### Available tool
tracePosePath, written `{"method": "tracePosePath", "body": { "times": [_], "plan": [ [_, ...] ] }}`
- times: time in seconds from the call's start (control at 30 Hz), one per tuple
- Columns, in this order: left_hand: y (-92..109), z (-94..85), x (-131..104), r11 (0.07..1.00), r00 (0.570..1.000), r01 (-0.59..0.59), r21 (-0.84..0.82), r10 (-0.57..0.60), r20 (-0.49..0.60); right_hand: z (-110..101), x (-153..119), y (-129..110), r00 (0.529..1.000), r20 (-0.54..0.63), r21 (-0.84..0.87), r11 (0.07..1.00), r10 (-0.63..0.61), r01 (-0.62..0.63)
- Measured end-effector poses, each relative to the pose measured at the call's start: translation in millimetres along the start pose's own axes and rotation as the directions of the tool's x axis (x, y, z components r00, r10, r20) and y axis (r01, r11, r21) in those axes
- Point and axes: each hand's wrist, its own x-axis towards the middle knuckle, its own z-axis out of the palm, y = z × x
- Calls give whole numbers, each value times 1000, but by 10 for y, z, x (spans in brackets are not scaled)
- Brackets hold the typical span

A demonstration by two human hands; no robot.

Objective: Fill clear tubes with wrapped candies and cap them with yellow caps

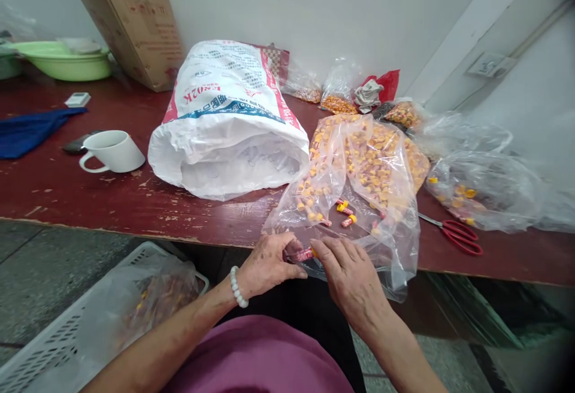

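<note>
Between my hands, at the table's front edge, is a small red-and-white patterned tube with a yellow cap (302, 255). My left hand (268, 264), with a white bead bracelet at the wrist, closes its fingers around the tube's left part. My right hand (348, 273) pinches the yellow-capped end, its fingers hiding most of the cap. Just beyond them lies a large clear plastic bag (332, 159) full of similar yellow-capped tubes. Several loose tubes (349, 220) lie at its open mouth.
A white woven sack (233, 123) lies open-mouthed on the dark red table (112, 201), beside a white mug (114, 150). Red-handled scissors (460, 237) are at right, near another clear bag (485, 186). A white plastic basket (54, 333) stands low at left. A cardboard box (141, 33) is behind.
</note>
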Motion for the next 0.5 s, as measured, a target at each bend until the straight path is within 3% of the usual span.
{"method": "tracePosePath", "body": {
  "times": [0.07,0.2,0.3,0.4,0.5],
  "plan": [
    [-17,17,4,998,1000,-3,-58,3,0,-20,15,16,999,-42,139,990,1,5],
    [-37,61,10,981,999,42,-191,-44,-9,-23,29,-7,943,-205,443,884,262,-149],
    [-13,92,-3,978,997,70,-199,-73,-7,36,2,-103,961,-80,577,798,265,-172],
    [-16,114,-7,973,997,76,-220,-80,-14,102,-28,-67,975,18,629,755,222,-183],
    [-63,125,24,951,993,92,-295,-108,-40,189,-33,267,927,-69,475,830,368,-294]
  ]
}}
